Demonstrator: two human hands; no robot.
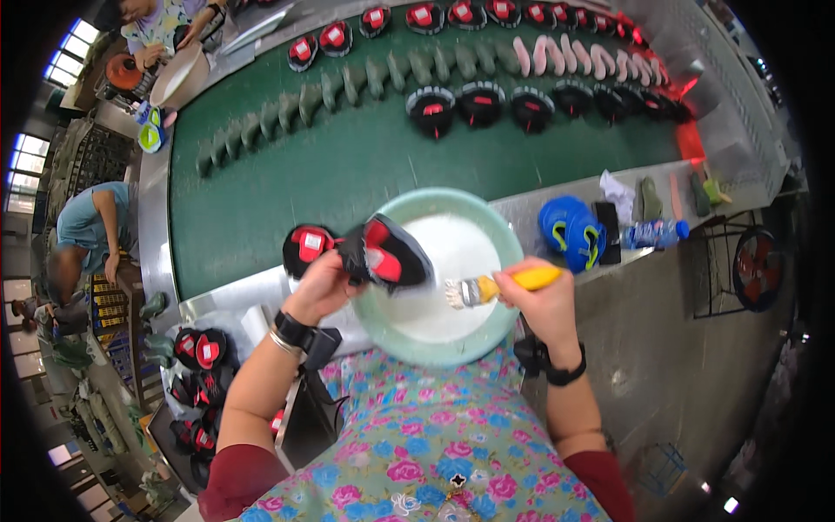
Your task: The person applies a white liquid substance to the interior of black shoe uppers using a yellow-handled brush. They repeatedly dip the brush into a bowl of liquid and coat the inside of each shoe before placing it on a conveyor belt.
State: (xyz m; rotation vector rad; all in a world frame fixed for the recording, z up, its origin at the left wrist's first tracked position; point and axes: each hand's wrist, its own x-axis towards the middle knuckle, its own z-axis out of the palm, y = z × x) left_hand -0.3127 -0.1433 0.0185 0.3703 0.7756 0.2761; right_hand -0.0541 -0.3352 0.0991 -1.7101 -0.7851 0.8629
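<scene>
My left hand (318,289) grips a black shoe upper (402,254) with a red and pink inside, tilted over the left part of a pale green basin (501,228). White liquid (457,235) lies in the basin. In my right hand (546,306) is a paintbrush (471,293) with a yellow handle; its whitish bristles point left above the liquid, apart from the upper. Just beyond my left hand, a second black-and-red upper (306,247) sits at the edge of the green work surface (252,217).
Green shoe lasts (330,90), pink foot-shaped pieces (570,54) and more uppers (481,103) line the far surface. Blue shoe parts (571,228) and a bottle (648,233) stand right of the basin. Uppers (202,350) pile at lower left. Co-workers (96,213) are at far left.
</scene>
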